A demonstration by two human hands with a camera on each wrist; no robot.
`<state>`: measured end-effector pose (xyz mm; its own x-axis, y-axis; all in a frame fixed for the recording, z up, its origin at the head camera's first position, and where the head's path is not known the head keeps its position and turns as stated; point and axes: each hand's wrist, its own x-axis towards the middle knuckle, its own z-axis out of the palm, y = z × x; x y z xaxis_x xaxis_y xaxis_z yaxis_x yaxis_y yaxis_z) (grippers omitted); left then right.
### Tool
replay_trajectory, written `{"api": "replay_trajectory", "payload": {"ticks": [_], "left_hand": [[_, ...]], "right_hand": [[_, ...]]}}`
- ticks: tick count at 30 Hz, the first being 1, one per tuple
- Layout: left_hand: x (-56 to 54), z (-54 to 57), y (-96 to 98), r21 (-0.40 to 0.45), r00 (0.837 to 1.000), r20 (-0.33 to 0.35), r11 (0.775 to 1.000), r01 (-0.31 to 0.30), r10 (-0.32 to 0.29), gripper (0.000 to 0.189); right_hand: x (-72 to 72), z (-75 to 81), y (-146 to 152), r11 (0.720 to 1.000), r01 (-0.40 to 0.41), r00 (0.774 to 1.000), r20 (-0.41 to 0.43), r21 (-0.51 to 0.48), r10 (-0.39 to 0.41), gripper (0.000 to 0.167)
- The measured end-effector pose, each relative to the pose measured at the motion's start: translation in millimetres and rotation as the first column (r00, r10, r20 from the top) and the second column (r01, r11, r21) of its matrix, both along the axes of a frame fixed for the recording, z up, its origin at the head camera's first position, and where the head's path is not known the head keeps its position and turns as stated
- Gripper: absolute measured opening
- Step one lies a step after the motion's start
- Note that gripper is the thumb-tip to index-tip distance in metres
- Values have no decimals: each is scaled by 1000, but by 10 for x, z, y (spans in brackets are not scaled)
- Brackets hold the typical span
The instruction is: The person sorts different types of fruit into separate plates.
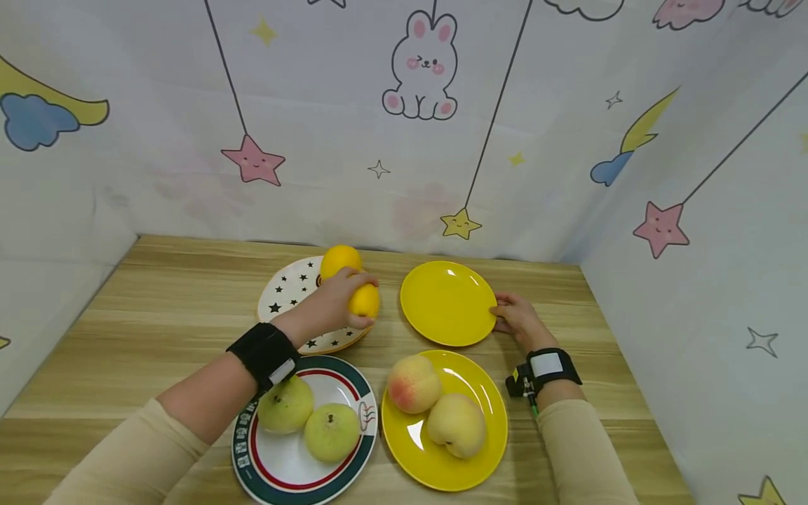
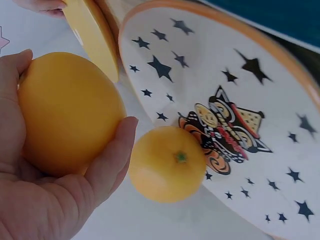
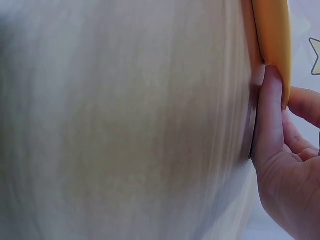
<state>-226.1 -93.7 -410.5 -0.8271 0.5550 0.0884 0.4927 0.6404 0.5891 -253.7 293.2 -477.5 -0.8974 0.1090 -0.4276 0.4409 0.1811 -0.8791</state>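
Note:
An orange [image 1: 364, 301] is gripped in my left hand [image 1: 328, 300], over the right part of a white plate [image 1: 287, 289] with black stars. In the left wrist view, thumb and fingers curl round this orange [image 2: 70, 112]. A second orange [image 1: 341, 261], its green stem end [image 2: 181, 157] showing in that view, sits at the back of the star plate. My right hand [image 1: 520, 321] pinches the right rim of a bare yellow plate [image 1: 447, 301] at the back right. The right wrist view shows that rim [image 3: 276, 40] between the fingers.
Nearer the front, a green-rimmed plate [image 1: 362, 459] holds two yellow-green fruits [image 1: 332, 433], partly covered by my left wrist strap. Beside it another yellow plate [image 1: 495, 428] carries two peaches [image 1: 414, 384]. A patterned cloth wall [image 1: 353, 140] borders the wooden table [image 1: 183, 301] behind.

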Motion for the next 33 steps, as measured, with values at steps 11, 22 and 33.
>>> {"api": "replay_trajectory", "payload": {"ticks": [11, 22, 33], "left_hand": [[-59, 132, 315, -55, 999, -24, 998, 36, -37, 61], [-119, 162, 526, -66, 999, -37, 997, 35, -37, 61], [-218, 149, 771, -62, 999, 43, 998, 25, -23, 61]], "right_hand": [[-15, 7, -22, 1000, 17, 1000, 16, 8, -17, 54], [-17, 13, -4, 1000, 20, 1000, 21, 18, -20, 53], [-47, -9, 8, 1000, 10, 1000, 23, 8, -10, 53]]}}
